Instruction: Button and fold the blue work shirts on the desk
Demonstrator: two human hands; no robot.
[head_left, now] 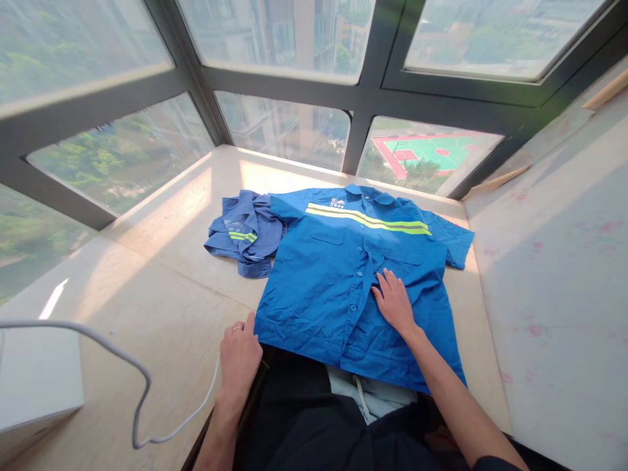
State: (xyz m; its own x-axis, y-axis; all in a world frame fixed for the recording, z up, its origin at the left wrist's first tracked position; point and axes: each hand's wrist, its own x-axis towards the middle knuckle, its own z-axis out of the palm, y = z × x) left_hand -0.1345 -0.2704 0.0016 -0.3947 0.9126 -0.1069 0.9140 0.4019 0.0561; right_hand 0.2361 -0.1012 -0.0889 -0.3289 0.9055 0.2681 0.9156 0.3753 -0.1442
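A bright blue short-sleeved work shirt (324, 275) with yellow reflective stripes lies spread flat, front up, on the pale window ledge (161, 288). My right hand (392, 299) rests flat on its lower front, fingers stretched out beside the button line. My left hand (239, 353), a ring on one finger, sits at the shirt's lower left hem corner with fingers curled down at the edge; whether it pinches the cloth is hidden. A second, darker blue shirt (245, 232) lies crumpled just left of the spread one.
Dark-framed windows (353, 98) enclose the ledge at the back and left. A white box-like device (34, 379) stands at the lower left, its white cable (142, 392) looping across the ledge toward my lap. A pale wall (554, 275) rises on the right.
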